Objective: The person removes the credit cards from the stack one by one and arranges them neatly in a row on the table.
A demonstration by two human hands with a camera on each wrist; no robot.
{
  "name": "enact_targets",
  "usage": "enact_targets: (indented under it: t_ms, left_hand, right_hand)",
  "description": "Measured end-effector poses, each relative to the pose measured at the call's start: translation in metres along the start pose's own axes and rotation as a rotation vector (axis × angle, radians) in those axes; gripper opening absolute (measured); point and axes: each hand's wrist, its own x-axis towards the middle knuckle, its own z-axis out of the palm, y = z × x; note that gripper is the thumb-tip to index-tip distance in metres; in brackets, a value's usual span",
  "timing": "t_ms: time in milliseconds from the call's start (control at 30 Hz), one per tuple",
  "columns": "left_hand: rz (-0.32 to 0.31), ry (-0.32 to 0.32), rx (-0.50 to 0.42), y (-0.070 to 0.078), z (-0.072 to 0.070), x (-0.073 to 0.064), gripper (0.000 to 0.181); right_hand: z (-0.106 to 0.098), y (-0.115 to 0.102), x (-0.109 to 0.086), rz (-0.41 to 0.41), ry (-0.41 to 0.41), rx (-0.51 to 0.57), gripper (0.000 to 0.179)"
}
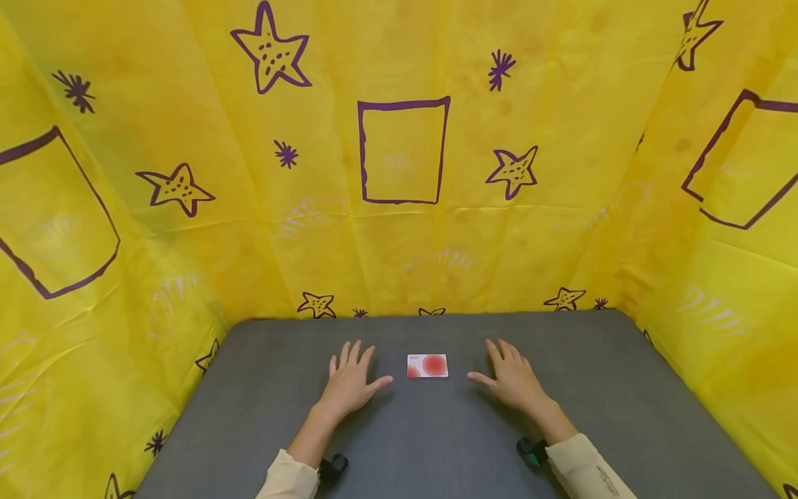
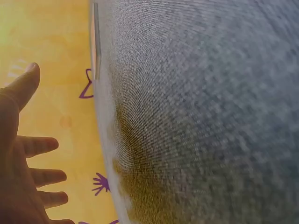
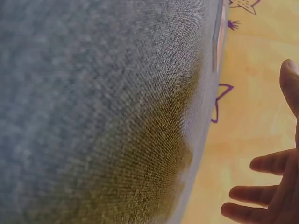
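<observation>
A small flat box [image 1: 427, 366], white with red circles printed on its top, lies on the grey table [image 1: 430, 443] between the two hands. To its left is my left hand [image 1: 350, 382], fingers spread and thumb pointing toward the box, with nothing held. My right hand [image 1: 512, 380] mirrors it on the other side, fingers extended and thumb toward the box, also holding nothing. Gaps separate both thumbs from the box. In the left wrist view the spread left fingers [image 2: 44, 176] show beside the tabletop; the right wrist view has the right fingers [image 3: 254, 193] likewise apart.
Yellow cloth [image 1: 399, 256] with purple stars and squares rises behind the table and along both sides. Black straps with small devices [image 1: 333, 469] sit at both wrists, next to light sleeves [image 1: 289, 478].
</observation>
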Motion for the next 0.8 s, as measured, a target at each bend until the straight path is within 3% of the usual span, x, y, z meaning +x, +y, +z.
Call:
enact_targets:
  t_ms: [433, 800]
  left_hand:
    - [0.043, -0.049, -0.071, 0.007, 0.011, 0.015, 0.083]
    - [0.091, -0.086, -0.182, 0.008, 0.023, 0.028, 0.082]
  right_hand:
    - [0.008, -0.009, 0.012, -0.05, 0.013, 0.049, 0.086]
    - [0.013, -0.018, 0.024, -0.066, -0.057, 0.105, 0.084]
